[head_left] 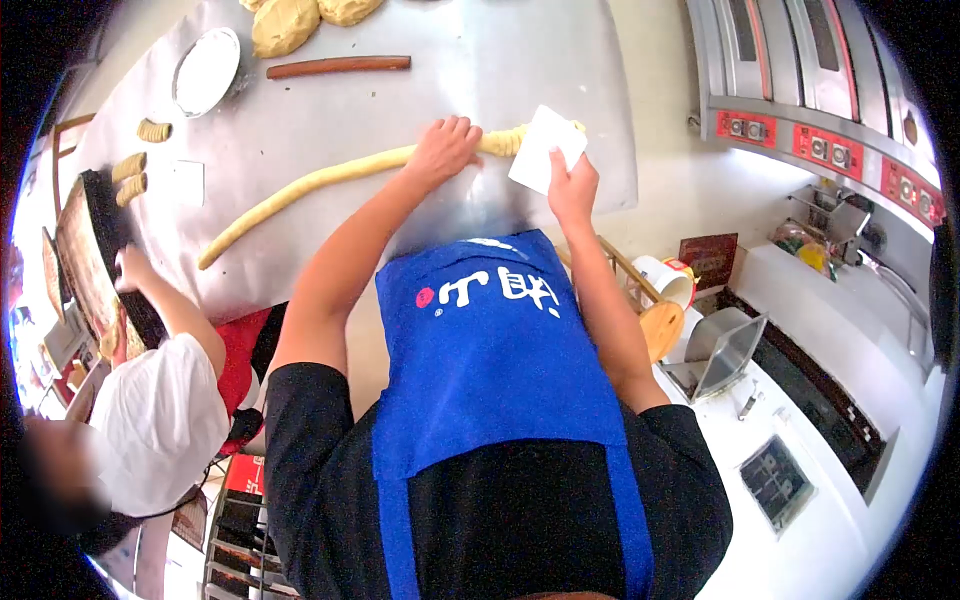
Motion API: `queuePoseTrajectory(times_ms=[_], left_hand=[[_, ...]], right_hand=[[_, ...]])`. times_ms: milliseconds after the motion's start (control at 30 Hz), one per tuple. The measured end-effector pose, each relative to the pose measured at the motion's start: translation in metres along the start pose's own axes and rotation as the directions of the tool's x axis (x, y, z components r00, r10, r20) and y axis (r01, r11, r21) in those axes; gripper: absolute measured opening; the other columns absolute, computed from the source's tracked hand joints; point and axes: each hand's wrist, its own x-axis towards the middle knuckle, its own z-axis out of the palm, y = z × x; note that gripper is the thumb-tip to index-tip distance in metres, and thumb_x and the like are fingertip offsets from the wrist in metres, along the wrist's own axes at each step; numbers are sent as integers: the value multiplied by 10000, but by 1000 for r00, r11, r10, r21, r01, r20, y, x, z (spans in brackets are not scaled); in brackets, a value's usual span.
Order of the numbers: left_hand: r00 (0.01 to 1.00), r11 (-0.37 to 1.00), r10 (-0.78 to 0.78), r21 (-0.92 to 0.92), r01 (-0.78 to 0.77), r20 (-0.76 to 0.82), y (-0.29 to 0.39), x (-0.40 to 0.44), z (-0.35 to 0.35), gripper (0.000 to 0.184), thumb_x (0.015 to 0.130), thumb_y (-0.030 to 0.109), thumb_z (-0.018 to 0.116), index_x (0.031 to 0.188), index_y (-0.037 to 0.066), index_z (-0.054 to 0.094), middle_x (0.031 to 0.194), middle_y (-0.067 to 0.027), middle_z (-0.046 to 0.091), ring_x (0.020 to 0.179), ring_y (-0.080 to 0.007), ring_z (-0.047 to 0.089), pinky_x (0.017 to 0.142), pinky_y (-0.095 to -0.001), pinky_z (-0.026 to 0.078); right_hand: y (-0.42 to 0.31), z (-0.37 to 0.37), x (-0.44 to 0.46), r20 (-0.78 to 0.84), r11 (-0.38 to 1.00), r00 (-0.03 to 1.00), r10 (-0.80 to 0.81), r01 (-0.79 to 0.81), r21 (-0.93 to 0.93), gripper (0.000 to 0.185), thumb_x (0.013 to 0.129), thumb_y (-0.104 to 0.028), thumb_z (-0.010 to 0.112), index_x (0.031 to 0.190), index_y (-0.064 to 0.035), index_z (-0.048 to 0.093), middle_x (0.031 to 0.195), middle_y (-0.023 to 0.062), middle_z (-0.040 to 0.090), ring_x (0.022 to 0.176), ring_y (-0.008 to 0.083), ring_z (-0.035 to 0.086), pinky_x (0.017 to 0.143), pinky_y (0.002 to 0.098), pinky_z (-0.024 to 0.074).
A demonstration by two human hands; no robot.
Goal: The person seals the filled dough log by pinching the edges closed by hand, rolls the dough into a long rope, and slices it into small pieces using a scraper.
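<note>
A metal bench (500,60) spreads across the upper part of the view. In front of it is a blue apron (490,370), worn over a black shirt. To the left, a person in a white shirt (165,410) has one hand at the edge of a large dark tray (110,225) beside the bench.

A long rope of dough (320,179) lies on the bench, running from the lower left up to the right. Its right stretch is ridged, and a bit of dough shows beyond the scraper. Two lumps of dough (285,27) sit at the far edge, near a round white dish (235,65).

The left hand (447,150) lies over the rope, fingers bent; whether they close on it I cannot tell. The right hand (573,187) is clamped on a white scraper (543,143), which covers part of the ridged stretch. A brown wooden stick (338,66) lies beyond the rope. Smallest are three ridged dough pieces (131,188) at the left, near the tray.
</note>
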Motion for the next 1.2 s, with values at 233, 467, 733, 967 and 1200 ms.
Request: queuePoseTrajectory(times_ms=[233, 467, 733, 967, 1200], left_hand=[[995, 995, 77, 64, -73, -66, 15, 19, 10, 509, 804, 547, 788, 1049, 123, 645, 1031, -51, 635, 1023, -243, 629, 819, -413, 514], [999, 978, -20, -207, 25, 26, 17, 21, -18, 525, 874, 427, 798, 1208, 57, 633, 1108, -108, 647, 1061, -313, 645, 902, -435, 528], [926, 788, -377, -535, 304, -29, 10, 6, 0, 289, 874, 365, 827, 1015, 113, 806, 1019, -87, 747, 1071, -302, 656, 948, -453, 490], [902, 781, -430, -511, 359, -25, 25, 11, -8, 194, 875, 299, 796, 959, 124, 806, 1021, -68, 752, 1061, -295, 642, 929, -447, 481], [909, 776, -416, -529, 343, -21, 19, 8, 11, 198, 837, 238, 778, 982, 103, 779, 1013, -87, 735, 1058, -336, 635, 937, -466, 477]], right_hand=[[-9, 7, -13, -76, 997, 997, 31, -26, 70, 319, 1042, -230, 668, 1167, 56, 732, 1029, 224, 791, 939, 319, 781, 824, 425, 580], [3, -20, -28, -64, 996, 994, 91, -90, 15, 336, 1051, -226, 660, 1223, 59, 702, 1082, 221, 789, 991, 301, 772, 859, 416, 576], [27, -3, -20, 7, 985, 986, 167, -168, 44, 306, 913, -167, 675, 1128, 50, 656, 1068, 278, 752, 1017, 430, 740, 882, 489, 575], [-15, 18, -9, 107, 926, 990, -97, 129, -354, 167, 930, -198, 685, 895, -39, 650, 784, 195, 713, 723, 433, 695, 640, 566, 516], [-21, 47, -31, 162, 856, 909, -384, 416, -305, 194, 869, -160, 705, 1046, -79, 715, 862, 138, 706, 835, 349, 700, 680, 493, 576]])
